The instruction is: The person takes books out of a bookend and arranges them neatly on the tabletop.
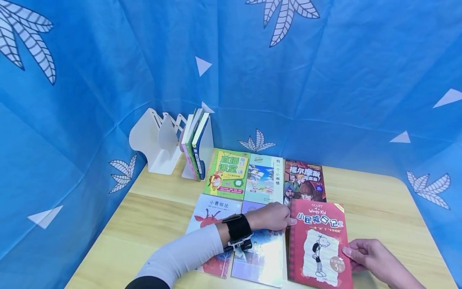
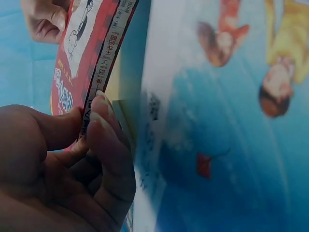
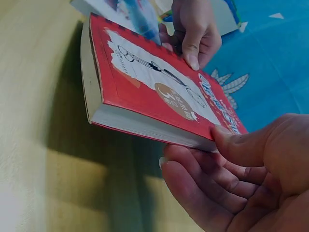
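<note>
A red Wimpy Kid book [image 1: 301, 241] is held at the table's right front, cover up. My left hand [image 1: 273, 217] pinches its spine edge, thumb on the cover and fingers at the spine, as the left wrist view shows. On the opposite, page-edge side my right hand [image 1: 371, 257] grips it, thumb on top and fingers underneath. The right wrist view shows the book [image 3: 140, 82] raised off the wood, with a shadow below. It partly covers a dark red detective book [image 1: 304, 180]. Beneath my left forearm lie a purple-edged book [image 1: 265, 261] and a deer-cover book [image 1: 220, 261].
A green-yellow book [image 1: 227, 174] and a pale green book [image 1: 264, 176] lie in the back row. At the back left stands a white expandable bookend [image 1: 144, 138] with several upright books [image 1: 195, 148] at its right end. Blue patterned cloth [image 1: 252, 80] hangs behind the table [image 1: 379, 200].
</note>
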`<act>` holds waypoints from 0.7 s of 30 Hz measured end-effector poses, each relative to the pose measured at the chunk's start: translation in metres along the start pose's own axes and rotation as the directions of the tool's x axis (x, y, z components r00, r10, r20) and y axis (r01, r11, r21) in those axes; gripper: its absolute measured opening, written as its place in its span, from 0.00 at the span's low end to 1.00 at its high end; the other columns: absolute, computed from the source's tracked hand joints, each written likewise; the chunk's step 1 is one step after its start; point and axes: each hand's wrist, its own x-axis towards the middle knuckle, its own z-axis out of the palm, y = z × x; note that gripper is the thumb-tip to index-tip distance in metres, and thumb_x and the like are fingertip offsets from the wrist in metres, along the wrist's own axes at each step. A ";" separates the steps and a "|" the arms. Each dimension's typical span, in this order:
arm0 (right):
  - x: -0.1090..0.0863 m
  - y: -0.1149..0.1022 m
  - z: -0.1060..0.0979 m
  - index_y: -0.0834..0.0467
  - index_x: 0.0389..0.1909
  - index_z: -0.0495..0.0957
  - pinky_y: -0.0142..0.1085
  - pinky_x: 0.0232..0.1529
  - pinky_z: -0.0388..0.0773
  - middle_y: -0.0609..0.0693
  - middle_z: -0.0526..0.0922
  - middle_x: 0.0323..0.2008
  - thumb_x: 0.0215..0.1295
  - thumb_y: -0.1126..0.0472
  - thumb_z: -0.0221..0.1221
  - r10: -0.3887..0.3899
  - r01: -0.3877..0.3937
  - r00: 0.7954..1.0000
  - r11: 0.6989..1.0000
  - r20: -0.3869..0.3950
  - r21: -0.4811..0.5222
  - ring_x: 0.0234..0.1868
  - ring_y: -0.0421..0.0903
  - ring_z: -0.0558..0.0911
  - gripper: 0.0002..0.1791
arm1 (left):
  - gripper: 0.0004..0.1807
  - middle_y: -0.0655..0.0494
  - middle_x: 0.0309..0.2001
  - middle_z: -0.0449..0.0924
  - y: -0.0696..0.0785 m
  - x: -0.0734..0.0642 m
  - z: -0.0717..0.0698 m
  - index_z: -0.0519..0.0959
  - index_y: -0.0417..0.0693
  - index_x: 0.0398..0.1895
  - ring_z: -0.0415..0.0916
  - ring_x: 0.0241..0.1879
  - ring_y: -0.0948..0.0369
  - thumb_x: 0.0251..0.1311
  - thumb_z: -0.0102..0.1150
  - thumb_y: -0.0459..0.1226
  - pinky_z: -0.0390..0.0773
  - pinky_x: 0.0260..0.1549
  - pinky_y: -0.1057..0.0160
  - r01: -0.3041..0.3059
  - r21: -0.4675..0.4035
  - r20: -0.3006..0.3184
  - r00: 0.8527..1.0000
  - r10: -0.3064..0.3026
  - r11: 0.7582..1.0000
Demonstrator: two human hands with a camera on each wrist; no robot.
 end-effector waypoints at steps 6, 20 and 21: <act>0.003 0.011 0.004 0.79 0.47 0.76 0.37 0.37 0.89 0.60 0.90 0.38 0.80 0.59 0.54 -0.038 0.036 0.998 0.999 0.053 0.036 0.33 0.43 0.88 0.21 | 0.32 0.63 0.08 0.64 -0.003 0.004 0.008 0.71 0.52 0.11 0.64 0.08 0.65 0.80 0.48 0.47 0.75 0.22 0.73 0.003 0.005 0.060 0.998 -0.003 1.000; 0.008 0.013 0.010 0.78 0.46 0.77 0.35 0.33 0.88 0.58 0.89 0.36 0.78 0.59 0.56 -0.050 0.050 0.998 0.998 0.027 -0.022 0.31 0.40 0.85 0.20 | 0.29 0.62 0.12 0.61 0.009 0.005 0.015 0.65 0.53 0.13 0.66 0.14 0.64 0.80 0.49 0.44 0.66 0.23 0.72 0.036 0.237 0.021 0.999 -0.043 0.971; 0.008 0.013 0.011 0.77 0.45 0.78 0.35 0.33 0.88 0.59 0.89 0.35 0.78 0.60 0.56 -0.056 0.057 0.998 0.998 0.026 -0.025 0.30 0.39 0.85 0.19 | 0.29 0.62 0.13 0.61 0.009 0.005 0.016 0.65 0.53 0.13 0.66 0.15 0.64 0.80 0.49 0.44 0.65 0.24 0.73 0.040 0.239 0.017 0.999 -0.045 0.970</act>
